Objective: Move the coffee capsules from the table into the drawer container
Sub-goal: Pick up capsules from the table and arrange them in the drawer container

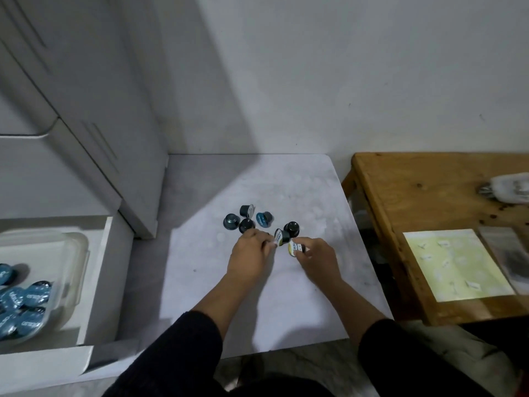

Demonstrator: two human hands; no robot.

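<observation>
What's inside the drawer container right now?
Blue-lidded capsules are piled at the container's near left; its far part is bare. The frame's left edge cuts off the rest, so no count.

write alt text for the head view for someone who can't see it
A person's left hand and right hand each grip a coffee capsule from a small cluster of capsules on a white table. To the left, an open drawer holds a clear container with blue capsules already inside.
</observation>
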